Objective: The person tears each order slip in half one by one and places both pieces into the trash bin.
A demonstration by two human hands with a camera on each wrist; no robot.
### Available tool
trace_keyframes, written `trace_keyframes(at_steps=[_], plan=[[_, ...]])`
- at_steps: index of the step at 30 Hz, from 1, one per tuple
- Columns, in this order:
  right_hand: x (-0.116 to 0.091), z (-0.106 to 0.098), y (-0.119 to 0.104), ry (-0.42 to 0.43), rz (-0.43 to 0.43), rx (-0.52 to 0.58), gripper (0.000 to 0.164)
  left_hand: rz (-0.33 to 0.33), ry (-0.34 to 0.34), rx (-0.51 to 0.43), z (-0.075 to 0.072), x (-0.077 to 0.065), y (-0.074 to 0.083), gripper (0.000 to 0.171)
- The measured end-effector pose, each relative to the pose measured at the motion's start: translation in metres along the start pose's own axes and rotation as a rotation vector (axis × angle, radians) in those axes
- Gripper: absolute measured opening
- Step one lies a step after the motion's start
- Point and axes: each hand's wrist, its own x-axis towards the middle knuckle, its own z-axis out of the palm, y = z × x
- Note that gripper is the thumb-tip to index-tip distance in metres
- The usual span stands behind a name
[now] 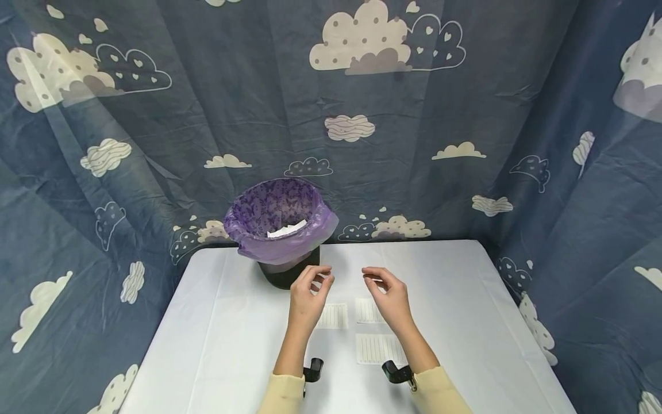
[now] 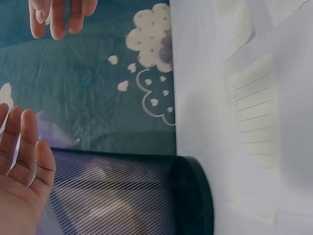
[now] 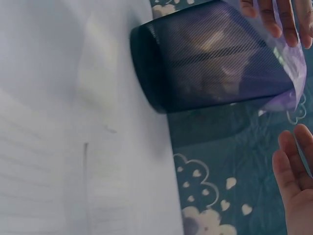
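Sleeved arms (image 1: 281,395) extend hands (image 1: 308,286) (image 1: 390,290) above paper slips (image 1: 373,348).

1. I face a dark blue cloth (image 1: 248,103), creased, hanging behind the table and along both my left and right sides.
2. On it I see pale clouds (image 1: 357,43): some dotted, some with wavy stripes, some plain.
3. I also see outlined clouds (image 1: 308,167), several beside the dotted ones.
4. Small pale hearts (image 1: 100,25) sit near some clouds.
5. Below me is a white table (image 1: 450,322) with rounded far corners.
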Motion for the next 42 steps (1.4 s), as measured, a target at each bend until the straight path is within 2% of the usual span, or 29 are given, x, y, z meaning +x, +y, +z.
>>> trace_keyframes(at_steps=[6, 16, 24, 32, 42], plan=[[-0.016, -0.007, 0.018, 0.022, 0.061, -0.008, 0.021, -0.056, -0.046, 0.006, 0.010, -0.012, -0.006, 0.017], [-0.039, -0.014, 0.034, 0.058, 0.144, -0.004, 0.021, -0.089, -0.094, 0.024, 0.023, -0.026, -0.013, 0.018], [-0.054, -0.021, 0.045, 0.051, 0.248, -0.074, 0.022, -0.133, -0.115, 0.011, 0.029, -0.035, -0.014, 0.019], [-0.067, -0.022, 0.056, 0.066, 0.271, -0.073, 0.023, -0.141, -0.126, 0.016, 0.035, -0.043, -0.018, 0.019], [-0.078, -0.025, 0.068, 0.079, 0.329, -0.098, 0.023, -0.150, -0.182, 0.041, 0.043, -0.057, -0.020, 0.020]])
